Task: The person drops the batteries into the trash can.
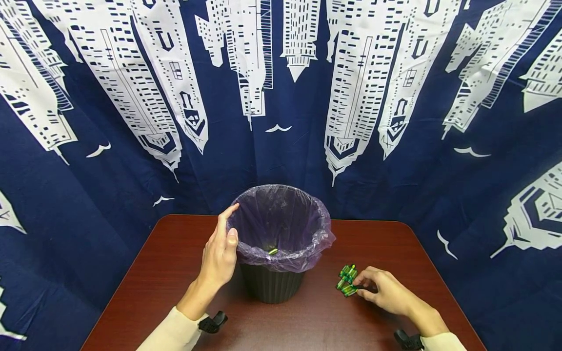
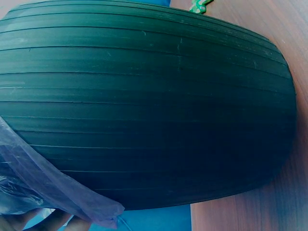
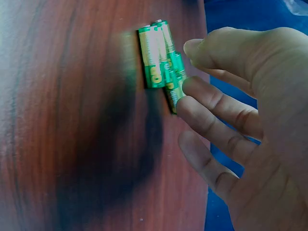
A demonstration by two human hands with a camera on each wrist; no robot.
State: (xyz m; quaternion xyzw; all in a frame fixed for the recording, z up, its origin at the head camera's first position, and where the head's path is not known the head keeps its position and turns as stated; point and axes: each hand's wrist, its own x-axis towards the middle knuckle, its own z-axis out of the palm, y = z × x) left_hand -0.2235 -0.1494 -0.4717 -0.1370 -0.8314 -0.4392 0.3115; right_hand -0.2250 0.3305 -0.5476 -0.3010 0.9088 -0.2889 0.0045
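A dark ribbed trash bin [image 1: 272,286] stands upright on the table, lined with a translucent purple bag [image 1: 303,261] folded over its rim. My left hand [image 1: 221,256] rests against the bin's left rim, fingers extended; in the left wrist view its fingertips show beside the bag [image 2: 62,185]. One green-and-gold battery [image 1: 273,251] lies inside the liner. To the bin's right is a small cluster of similar batteries [image 1: 347,278]. Right beside them is my right hand [image 1: 388,292], thumb and fingers parted; in the right wrist view the fingertips are close to the batteries [image 3: 155,57].
The reddish-brown wooden table [image 1: 316,324] has rounded back corners. Behind it and at both sides hangs a navy curtain [image 1: 272,156] printed with upside-down white skyscrapers. Black straps [image 1: 212,322] sit at both wrists, over cream sleeves.
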